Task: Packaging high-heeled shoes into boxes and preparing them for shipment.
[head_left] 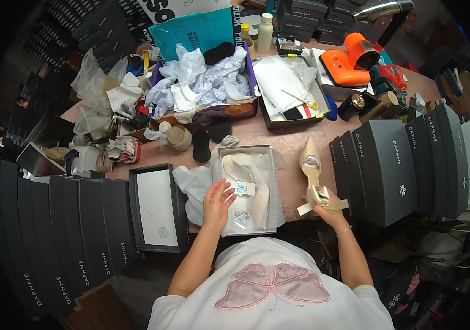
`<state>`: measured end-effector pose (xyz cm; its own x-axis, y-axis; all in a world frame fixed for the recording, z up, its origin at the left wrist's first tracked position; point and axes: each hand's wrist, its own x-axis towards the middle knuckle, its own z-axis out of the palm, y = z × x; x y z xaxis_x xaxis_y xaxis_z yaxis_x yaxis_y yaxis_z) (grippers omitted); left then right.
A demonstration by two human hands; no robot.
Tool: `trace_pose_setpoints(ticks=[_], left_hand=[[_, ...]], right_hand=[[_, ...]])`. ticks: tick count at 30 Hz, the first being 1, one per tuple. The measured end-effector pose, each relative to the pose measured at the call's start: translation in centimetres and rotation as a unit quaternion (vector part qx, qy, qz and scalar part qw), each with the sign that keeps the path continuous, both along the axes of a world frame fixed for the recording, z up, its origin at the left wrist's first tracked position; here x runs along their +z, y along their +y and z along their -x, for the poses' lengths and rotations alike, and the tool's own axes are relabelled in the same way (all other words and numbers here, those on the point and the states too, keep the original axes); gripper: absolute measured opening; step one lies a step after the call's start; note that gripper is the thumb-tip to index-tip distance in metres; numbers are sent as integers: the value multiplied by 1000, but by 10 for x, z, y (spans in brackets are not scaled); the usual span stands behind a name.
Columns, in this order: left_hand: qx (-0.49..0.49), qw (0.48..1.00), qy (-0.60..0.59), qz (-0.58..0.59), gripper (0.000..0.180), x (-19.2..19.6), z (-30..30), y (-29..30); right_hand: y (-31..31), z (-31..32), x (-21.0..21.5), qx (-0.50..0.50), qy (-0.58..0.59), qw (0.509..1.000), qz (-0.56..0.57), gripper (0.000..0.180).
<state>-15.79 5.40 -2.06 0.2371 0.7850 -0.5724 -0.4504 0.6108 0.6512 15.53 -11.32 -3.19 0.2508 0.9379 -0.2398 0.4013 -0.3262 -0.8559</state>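
Rightward, pinching fingers (318, 199) grip a glossy cream shoe (311, 170) (pointed toe); left hand (217, 204) spread over crinkled tissue (249, 190).

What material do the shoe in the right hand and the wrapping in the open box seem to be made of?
The pointed heeled shoe in the right hand looks like cream satin or glossy synthetic leather: it has a soft sheen, so I cannot say which. The wrapping in the open shoebox under the left hand seems to be thin white tissue paper, matte and creased.
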Motion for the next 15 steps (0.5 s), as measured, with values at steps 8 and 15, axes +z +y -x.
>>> trace_pose_setpoints(ticks=[8, 15], left_hand=[[-35, 998, 58, -3, 28, -12, 25, -29], [-142, 978, 131, 74, 63, -45, -15, -32]], right_hand=[[94, 92, 38, 172, -112, 972, -113, 75], [173, 151, -71, 130, -284, 949, 54, 69]])
